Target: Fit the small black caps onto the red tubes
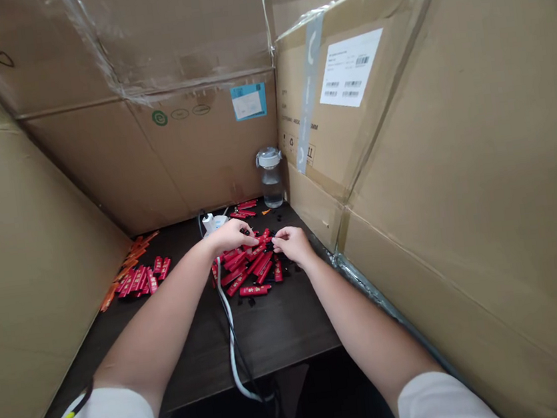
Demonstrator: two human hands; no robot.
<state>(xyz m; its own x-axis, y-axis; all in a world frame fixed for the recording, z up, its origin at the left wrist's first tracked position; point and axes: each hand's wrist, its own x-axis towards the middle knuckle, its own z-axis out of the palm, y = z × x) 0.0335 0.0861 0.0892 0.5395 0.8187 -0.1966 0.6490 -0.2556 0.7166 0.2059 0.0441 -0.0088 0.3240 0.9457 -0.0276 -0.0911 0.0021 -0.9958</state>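
Note:
My left hand (pixel 235 235) reaches over a heap of flat red sticks (pixel 245 266) with gold print and black ends. Its thumb and fingers are closed on one red stick (pixel 262 238) at the top of the heap. Close by on the right, my right hand (pixel 291 242) is pinched at the black end of that stick; what sits between its fingertips is too small to make out. Loose little black pieces (pixel 251 301) lie around the heap. One red stick (pixel 255 291) lies flat at the heap's near side.
A second group of red sticks (pixel 138 280) lies at left, beside orange strips (pixel 133 256). A water bottle (pixel 271 179) stands in the back corner. A white power cable (pixel 232 348) crosses the dark table (pixel 292 331). Large cardboard boxes (pixel 192 158) wall the table in.

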